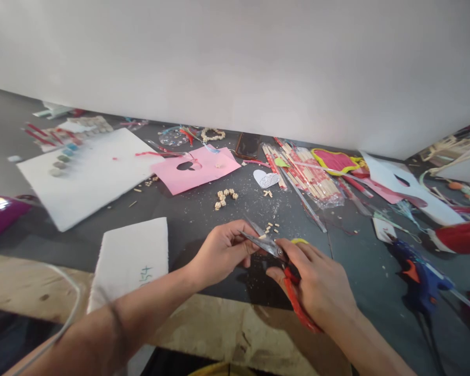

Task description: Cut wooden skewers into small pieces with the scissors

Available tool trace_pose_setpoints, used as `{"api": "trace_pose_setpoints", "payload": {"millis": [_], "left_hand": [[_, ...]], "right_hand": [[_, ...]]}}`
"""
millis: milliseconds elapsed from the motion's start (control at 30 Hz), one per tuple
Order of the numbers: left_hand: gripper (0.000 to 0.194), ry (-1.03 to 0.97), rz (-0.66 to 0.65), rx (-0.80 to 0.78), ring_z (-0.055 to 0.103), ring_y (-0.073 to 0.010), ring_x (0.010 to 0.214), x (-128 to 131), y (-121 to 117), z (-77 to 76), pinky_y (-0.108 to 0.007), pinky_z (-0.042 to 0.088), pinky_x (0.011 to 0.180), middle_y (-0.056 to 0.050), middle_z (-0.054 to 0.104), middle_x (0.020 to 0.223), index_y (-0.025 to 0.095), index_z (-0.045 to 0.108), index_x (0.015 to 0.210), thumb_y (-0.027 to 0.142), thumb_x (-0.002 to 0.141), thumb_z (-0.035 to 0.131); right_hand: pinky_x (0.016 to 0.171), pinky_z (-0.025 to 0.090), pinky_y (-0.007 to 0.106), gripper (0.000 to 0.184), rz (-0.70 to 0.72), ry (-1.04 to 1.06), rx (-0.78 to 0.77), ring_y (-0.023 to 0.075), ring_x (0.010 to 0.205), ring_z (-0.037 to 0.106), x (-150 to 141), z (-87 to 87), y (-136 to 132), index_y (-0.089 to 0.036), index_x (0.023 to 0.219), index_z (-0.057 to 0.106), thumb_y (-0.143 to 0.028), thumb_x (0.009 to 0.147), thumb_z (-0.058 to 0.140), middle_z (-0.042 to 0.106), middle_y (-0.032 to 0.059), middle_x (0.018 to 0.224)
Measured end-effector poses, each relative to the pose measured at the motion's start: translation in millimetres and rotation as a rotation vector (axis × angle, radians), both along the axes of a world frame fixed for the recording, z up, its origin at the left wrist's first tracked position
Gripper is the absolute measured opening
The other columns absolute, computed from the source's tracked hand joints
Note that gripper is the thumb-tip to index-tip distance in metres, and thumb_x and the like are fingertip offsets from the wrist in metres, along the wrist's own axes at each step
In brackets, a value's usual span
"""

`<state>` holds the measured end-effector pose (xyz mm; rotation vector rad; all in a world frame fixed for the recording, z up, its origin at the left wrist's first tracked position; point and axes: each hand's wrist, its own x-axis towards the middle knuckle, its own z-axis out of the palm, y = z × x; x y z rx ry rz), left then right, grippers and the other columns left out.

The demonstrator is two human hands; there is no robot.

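My right hand (317, 277) grips a pair of scissors (272, 246) with red and yellow handles, its blades parted and pointing left. Close by, my left hand (227, 248) is closed in a pinch at the blades. The tip of a small pale wooden stick (262, 236) shows there between the blades; the rest is hidden by my fingers. Short cut stick pieces (272, 228) lie on the dark table just beyond the scissors. Farther back sits a curved cluster of pale wooden pieces (225, 197), with crumbs scattered around.
Packets of wooden sticks (313, 177) lie at the back right, near a paper heart (265, 178). Pink paper (219, 169), a white board (97, 172) and a white foam block (131, 248) are leftward. A blue glue gun (425, 277) rests at right. A pale wall stands behind.
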<state>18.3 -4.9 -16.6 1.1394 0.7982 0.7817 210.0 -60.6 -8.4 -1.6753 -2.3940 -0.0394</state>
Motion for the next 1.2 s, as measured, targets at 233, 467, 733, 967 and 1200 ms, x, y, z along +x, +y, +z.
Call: {"api": "trace_pose_setpoints", "payload": {"millis": [233,467,733,967,1200], "left_hand": [[0.003,0.022,-0.002,0.019,0.051,-0.0060,0.052,-3,-1,1.3,-0.017,0.037,0.050,-0.001,0.064,0.066,0.013,0.057,0.072,0.011,0.073,0.056],[0.007,-0.044,-0.039,-0.084,0.050,-0.0072,0.051,-2,-1,9.4,-0.017,0.031,0.047,-0.002,0.065,0.062,0.013,0.054,0.070,0.008,0.067,0.056],[0.018,-0.193,-0.148,-0.190,0.029,-0.0027,0.039,-4,-1,-0.9,-0.019,0.017,0.039,-0.004,0.065,0.062,0.014,0.052,0.075,0.027,0.071,0.063],[0.024,-0.169,-0.145,-0.184,0.030,-0.0014,0.036,0,-3,-0.6,-0.017,0.021,0.037,-0.005,0.065,0.063,0.013,0.050,0.077,0.035,0.077,0.060],[0.018,-0.061,-0.045,-0.035,0.044,-0.0033,0.041,1,-2,1.0,-0.016,0.033,0.041,-0.002,0.063,0.069,0.013,0.051,0.079,0.029,0.077,0.060]], "right_hand": [[0.071,0.040,0.036,0.056,-0.008,-0.008,-0.060,0.0253,0.088,0.054,-3,5.8,-1,-0.019,0.117,0.049,-0.057,0.076,0.052,0.059,0.0095,0.093],[0.074,0.038,0.038,0.057,0.006,-0.012,-0.024,0.0275,0.094,0.051,0,2.7,-2,-0.019,0.121,0.048,-0.052,0.075,0.057,0.058,0.0107,0.096],[0.074,0.045,0.032,0.050,0.080,0.053,0.029,0.0221,0.088,0.056,1,-4.6,1,-0.015,0.117,0.051,-0.050,0.082,0.050,0.062,0.0089,0.090],[0.070,0.046,0.029,0.041,0.065,0.046,0.066,0.0186,0.080,0.062,2,-1.3,-5,-0.016,0.110,0.056,-0.046,0.084,0.048,0.067,0.0059,0.085],[0.071,0.045,0.030,0.043,0.023,0.036,0.025,0.0200,0.085,0.060,1,-3.5,-2,-0.017,0.113,0.054,-0.048,0.084,0.046,0.065,0.0065,0.088]]}}
